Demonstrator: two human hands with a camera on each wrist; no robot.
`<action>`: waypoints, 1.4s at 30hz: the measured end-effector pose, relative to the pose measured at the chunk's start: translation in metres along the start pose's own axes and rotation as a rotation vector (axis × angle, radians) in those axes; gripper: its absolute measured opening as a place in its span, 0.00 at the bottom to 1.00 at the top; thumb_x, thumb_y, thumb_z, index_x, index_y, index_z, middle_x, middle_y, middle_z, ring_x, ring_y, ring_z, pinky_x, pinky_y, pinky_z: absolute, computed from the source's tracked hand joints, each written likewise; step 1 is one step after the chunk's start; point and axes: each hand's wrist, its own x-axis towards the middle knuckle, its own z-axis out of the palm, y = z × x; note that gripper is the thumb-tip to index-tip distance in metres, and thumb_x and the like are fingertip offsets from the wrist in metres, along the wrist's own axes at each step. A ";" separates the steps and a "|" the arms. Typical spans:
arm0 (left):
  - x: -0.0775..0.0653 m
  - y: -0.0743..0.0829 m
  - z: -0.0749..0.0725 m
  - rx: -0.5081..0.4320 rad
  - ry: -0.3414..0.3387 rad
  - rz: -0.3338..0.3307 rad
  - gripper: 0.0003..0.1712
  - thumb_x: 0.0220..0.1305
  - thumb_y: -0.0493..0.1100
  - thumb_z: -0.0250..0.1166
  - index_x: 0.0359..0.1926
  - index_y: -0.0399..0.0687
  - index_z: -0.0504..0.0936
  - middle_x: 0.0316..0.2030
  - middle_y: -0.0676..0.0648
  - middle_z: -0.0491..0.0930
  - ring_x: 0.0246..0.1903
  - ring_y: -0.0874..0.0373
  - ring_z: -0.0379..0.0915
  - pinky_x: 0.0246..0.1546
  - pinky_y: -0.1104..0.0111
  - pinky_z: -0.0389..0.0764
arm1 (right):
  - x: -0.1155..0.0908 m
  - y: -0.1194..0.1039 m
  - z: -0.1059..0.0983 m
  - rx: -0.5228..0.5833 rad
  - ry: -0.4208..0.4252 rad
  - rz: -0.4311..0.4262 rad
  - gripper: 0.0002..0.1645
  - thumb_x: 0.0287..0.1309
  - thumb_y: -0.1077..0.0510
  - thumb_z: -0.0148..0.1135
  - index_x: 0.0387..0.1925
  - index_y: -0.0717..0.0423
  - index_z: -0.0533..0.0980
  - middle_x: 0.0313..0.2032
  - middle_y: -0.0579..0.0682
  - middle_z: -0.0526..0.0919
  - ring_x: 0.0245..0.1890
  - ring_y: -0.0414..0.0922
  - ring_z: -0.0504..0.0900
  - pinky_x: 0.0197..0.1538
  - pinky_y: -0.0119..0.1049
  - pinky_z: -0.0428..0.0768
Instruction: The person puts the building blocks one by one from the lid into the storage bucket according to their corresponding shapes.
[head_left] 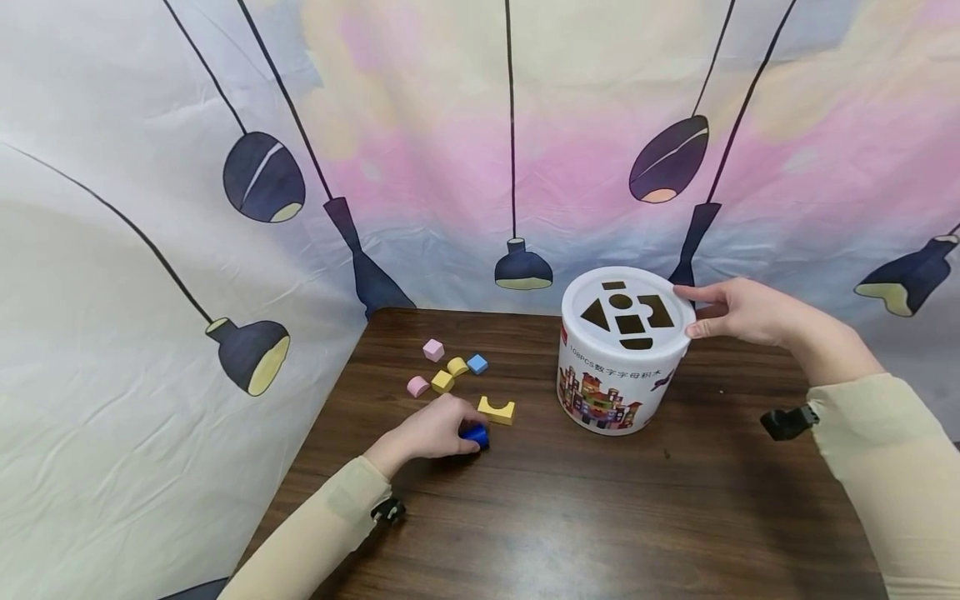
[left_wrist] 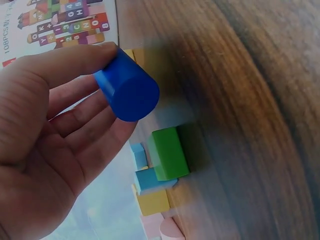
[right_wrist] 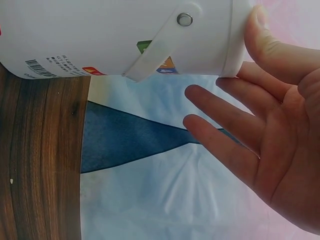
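My left hand pinches a blue cylinder block between thumb and fingers, low over the table. In the left wrist view the round end of the cylinder faces the camera. Just beyond these fingertips lies a yellow block with a curved notch. My right hand rests its thumb and index finger against the lid's rim on a white bucket. In the right wrist view its other fingers are extended. Several shaped holes are cut in the white lid.
Behind the left hand lie yellow, pink and light blue blocks. A green block shows in the left wrist view. The wooden table ends at a printed cloth backdrop. A handle hangs on the bucket's side.
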 end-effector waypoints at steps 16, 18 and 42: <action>-0.002 0.003 -0.013 -0.133 0.158 -0.009 0.23 0.62 0.39 0.81 0.57 0.39 0.90 0.49 0.49 0.88 0.46 0.59 0.84 0.52 0.61 0.88 | 0.001 0.002 -0.001 0.001 -0.001 -0.001 0.49 0.66 0.49 0.77 0.79 0.62 0.65 0.69 0.74 0.72 0.74 0.75 0.62 0.70 0.75 0.63; -0.002 0.003 -0.014 -0.160 0.171 -0.011 0.23 0.62 0.38 0.81 0.58 0.39 0.89 0.50 0.49 0.88 0.46 0.59 0.84 0.52 0.62 0.88 | 0.001 0.002 -0.001 0.006 -0.003 -0.003 0.49 0.65 0.49 0.77 0.79 0.62 0.66 0.69 0.74 0.73 0.74 0.75 0.62 0.71 0.74 0.64; 0.020 0.025 -0.035 -0.525 0.562 -0.030 0.22 0.63 0.37 0.80 0.58 0.44 0.89 0.52 0.48 0.87 0.49 0.51 0.86 0.55 0.47 0.86 | 0.004 -0.009 -0.007 -0.061 -0.026 -0.021 0.49 0.62 0.48 0.79 0.75 0.67 0.68 0.68 0.74 0.73 0.72 0.75 0.66 0.70 0.73 0.66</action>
